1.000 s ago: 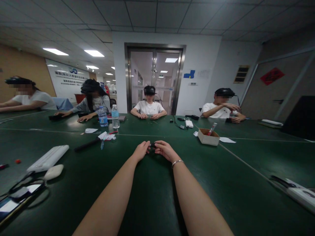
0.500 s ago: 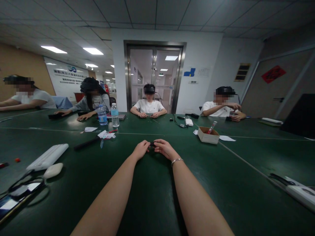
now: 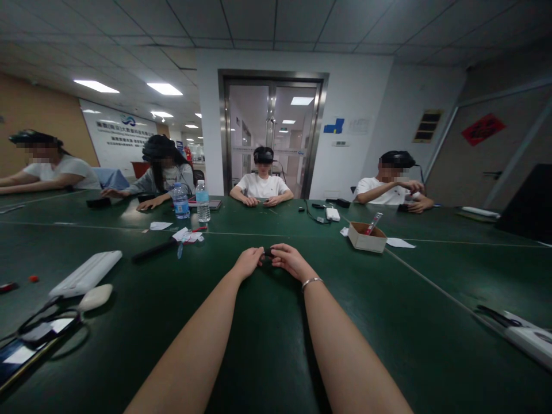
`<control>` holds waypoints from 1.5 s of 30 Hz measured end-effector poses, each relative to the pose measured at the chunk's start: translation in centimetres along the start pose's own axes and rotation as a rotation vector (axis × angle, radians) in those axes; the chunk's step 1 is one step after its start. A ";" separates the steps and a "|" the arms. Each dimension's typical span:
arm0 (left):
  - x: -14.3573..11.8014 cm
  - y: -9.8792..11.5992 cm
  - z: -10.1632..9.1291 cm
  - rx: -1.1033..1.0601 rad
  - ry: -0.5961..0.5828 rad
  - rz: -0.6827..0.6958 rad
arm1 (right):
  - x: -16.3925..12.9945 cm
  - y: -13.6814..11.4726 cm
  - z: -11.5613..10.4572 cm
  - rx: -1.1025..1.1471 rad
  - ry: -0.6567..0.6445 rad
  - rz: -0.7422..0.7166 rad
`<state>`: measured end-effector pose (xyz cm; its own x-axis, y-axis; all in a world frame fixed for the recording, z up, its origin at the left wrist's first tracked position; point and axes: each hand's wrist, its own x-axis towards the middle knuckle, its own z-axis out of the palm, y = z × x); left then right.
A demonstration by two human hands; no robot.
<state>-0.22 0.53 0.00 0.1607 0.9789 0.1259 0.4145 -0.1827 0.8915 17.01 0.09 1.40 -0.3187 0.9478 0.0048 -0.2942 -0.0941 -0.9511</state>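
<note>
Head view: small dark object (image 3: 268, 252) between left fingers (image 3: 259, 253) and right fingers (image 3: 279, 251), both clamping it.

This was an office, laid out like a meeting room: a broad green table (image 3: 267, 345) stood in front of the glass double doors (image 3: 269, 132), with people (image 3: 261, 187) seated along it. Left of the doors were a lettered wall sign (image 3: 118, 144) with a logo and flat ceiling lights (image 3: 164, 89); a panelled ceiling (image 3: 254, 23) spread above them.
</note>
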 end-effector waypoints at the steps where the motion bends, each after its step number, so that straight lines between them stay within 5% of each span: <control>1: 0.0 0.0 0.0 0.010 -0.002 0.008 | 0.0 0.0 0.0 -0.002 -0.001 0.000; 27: -0.6 0.4 -0.1 -0.085 0.038 0.074 | -0.4 -0.4 0.3 -0.028 0.002 -0.016; 45: -0.4 -0.3 -0.1 -0.056 0.031 0.084 | 0.1 -0.3 0.5 -0.300 -0.018 0.078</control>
<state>-0.45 0.20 -0.24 0.1644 0.9629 0.2139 0.3503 -0.2597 0.8999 16.63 0.06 1.81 -0.3467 0.9354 -0.0691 0.0102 -0.0699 -0.9975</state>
